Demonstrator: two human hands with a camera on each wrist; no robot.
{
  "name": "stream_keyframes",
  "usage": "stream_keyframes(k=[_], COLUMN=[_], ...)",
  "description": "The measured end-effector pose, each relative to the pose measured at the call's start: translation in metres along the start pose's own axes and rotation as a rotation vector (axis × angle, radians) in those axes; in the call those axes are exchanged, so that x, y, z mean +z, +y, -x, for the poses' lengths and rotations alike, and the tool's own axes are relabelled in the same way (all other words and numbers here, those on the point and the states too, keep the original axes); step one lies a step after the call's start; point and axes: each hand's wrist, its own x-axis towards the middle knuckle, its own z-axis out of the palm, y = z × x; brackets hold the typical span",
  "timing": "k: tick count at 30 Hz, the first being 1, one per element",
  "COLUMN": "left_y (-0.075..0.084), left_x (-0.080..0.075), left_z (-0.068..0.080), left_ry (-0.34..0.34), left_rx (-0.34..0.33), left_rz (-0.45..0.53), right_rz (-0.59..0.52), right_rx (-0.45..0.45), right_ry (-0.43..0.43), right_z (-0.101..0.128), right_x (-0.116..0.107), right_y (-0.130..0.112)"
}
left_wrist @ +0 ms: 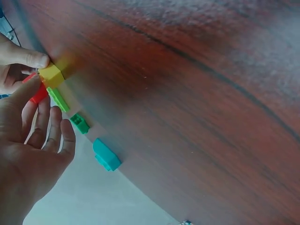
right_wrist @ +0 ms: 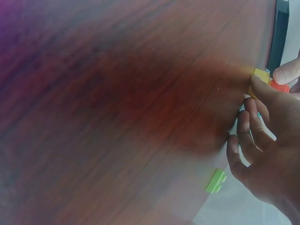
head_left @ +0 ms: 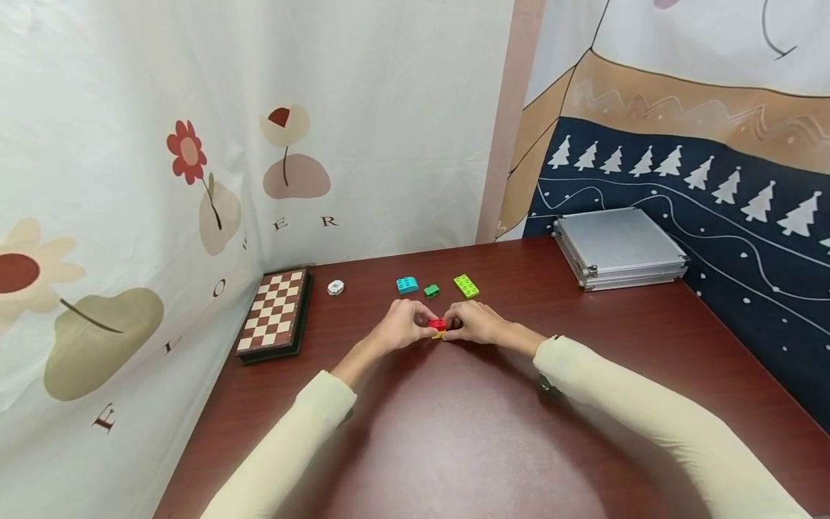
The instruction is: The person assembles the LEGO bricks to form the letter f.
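Near the middle of the table, my two hands meet at a pair of small toy building bricks. The red brick (head_left: 437, 324) sits over the yellow brick (left_wrist: 51, 75), right against it. From the left, my left hand (head_left: 402, 324) pinches the red brick between thumb and fingers. My right hand (head_left: 478, 322) grips the yellow brick from the other side, its thumb on the yellow face in the right wrist view. Fingers cover part of both bricks. Just beyond the hands lie a blue brick (head_left: 407, 285), a small green brick (head_left: 431, 290) and a lime green brick (head_left: 466, 286).
A checkered board box (head_left: 274, 311) lies at the table's left edge, with a small white patterned object (head_left: 335, 287) beside it. At the back right rests a flat silver case (head_left: 622, 241). Printed curtains (head_left: 402, 130) hang behind the dark red wooden table (head_left: 467, 432).
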Motion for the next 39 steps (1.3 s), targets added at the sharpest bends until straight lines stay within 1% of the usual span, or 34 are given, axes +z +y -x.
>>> stream_keyframes(k=[6,10,13,18,22,27,31,35,39], left_y=[0.0008,0.0004,0.0,0.0006,0.0013,0.0017,0.0034,0.003,0.0007], left_x=[-0.0029,-0.0031,-0.0026,-0.0021,-0.0017,-0.0032,-0.003,-0.0013,0.0009], left_z=[-0.0022,-0.0022,-0.0033,-0.0051,-0.0056,-0.0061,-0.007,-0.0081,-0.0083], left_ry=[-0.009,-0.037,-0.049,-0.038,-0.038,-0.042,-0.045,-0.036,-0.015], left_rx=[-0.032,-0.041,-0.031,-0.017,-0.01,0.025,0.032,0.037,0.039], left_rz=[-0.036,-0.032,-0.022,-0.031,-0.031,-0.043,-0.06,-0.079,-0.077], right_rz=[-0.018,-0.03,-0.033,-0.042,-0.05,-0.047,-0.055,-0.054,-0.053], right_rx=[0.024,0.042,0.057,0.08,0.085,0.096,0.097,0.096,0.097], right_ry=[-0.004,-0.016,-0.017,-0.014,-0.014,-0.01,-0.011,-0.011,-0.015], right_z=[-0.0008,-0.0013,-0.0012,-0.0016,-0.0026,-0.0055,-0.007,-0.007,-0.0062], right_x=[0.0005,0.0005,-0.0001,-0.0009,-0.0008,0.0001,0.0,0.0004,0.0009], right_y=[0.0001,-0.0002,-0.0004,-0.0005,-0.0001,0.0014,0.0026,0.0026,0.001])
